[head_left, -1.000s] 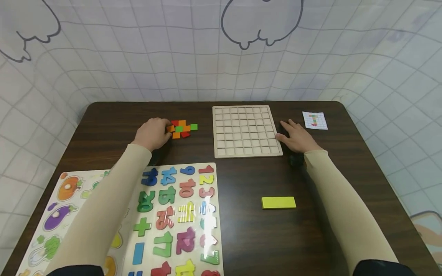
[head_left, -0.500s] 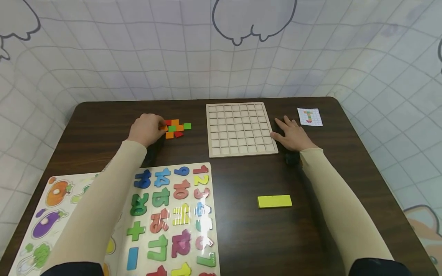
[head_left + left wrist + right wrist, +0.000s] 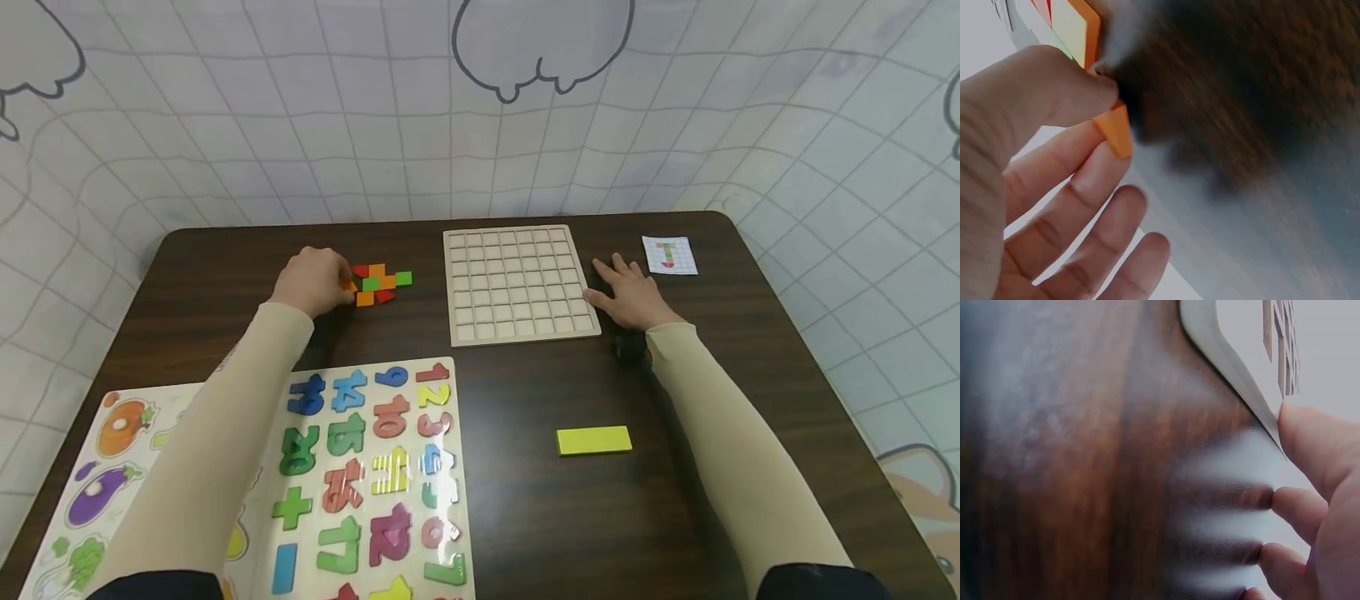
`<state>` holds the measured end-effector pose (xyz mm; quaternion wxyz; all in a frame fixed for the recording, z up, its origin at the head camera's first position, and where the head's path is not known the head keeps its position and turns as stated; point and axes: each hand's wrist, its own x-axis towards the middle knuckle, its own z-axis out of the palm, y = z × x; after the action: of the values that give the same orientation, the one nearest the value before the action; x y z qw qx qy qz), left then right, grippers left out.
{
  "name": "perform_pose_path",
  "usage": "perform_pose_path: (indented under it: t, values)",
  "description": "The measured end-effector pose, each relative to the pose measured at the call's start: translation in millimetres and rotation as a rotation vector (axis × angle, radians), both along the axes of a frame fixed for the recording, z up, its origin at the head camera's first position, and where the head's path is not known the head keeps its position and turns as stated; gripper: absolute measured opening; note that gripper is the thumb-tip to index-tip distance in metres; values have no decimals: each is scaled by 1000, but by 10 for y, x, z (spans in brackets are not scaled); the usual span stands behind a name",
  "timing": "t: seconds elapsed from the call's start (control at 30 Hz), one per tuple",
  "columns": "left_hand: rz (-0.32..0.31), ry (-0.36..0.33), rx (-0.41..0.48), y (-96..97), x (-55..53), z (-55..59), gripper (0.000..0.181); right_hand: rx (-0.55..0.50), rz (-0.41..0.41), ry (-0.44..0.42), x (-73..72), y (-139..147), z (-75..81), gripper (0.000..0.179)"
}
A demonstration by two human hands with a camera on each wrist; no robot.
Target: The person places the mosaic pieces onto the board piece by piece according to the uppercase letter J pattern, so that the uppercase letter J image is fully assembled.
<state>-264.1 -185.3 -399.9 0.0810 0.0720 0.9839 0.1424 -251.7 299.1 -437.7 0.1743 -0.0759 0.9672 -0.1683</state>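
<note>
In the head view my left hand (image 3: pixel 311 282) is at the left end of a small cluster of coloured tiles in orange, red and green, one of them a green tile (image 3: pixel 371 285). The left wrist view shows its thumb and fingers pinching an orange tile (image 3: pixel 1116 130), whose lower end sticks out below the thumb. My right hand (image 3: pixel 628 293) lies with fingers spread on the table, right of a square wooden grid board (image 3: pixel 517 283). Its thumb touches the board's right edge, as the right wrist view also shows.
A small card (image 3: pixel 669 256) with a coloured J-shaped pattern lies at the back right. A yellow block (image 3: pixel 594 441) rests nearer the front. Under my left forearm spreads a puzzle board (image 3: pixel 435 550) of numbers and vegetables. The dark table (image 3: pixel 525 517) ends before a tile-patterned wall sheet.
The head view has shifted a little, moving everything slightly left. My left hand has drawn the orange tile slightly left from the cluster. My right hand has stayed by the board.
</note>
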Motion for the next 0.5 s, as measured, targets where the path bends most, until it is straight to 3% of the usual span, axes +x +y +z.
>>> perform_pose_path:
  t: [0.2, 0.5]
  values:
    - [7, 94, 32, 150, -68, 18, 34, 1, -9, 17, 41, 15, 12, 74]
    - [-49, 86, 148, 746, -321, 5, 33, 4, -5, 29, 36, -3, 13, 75]
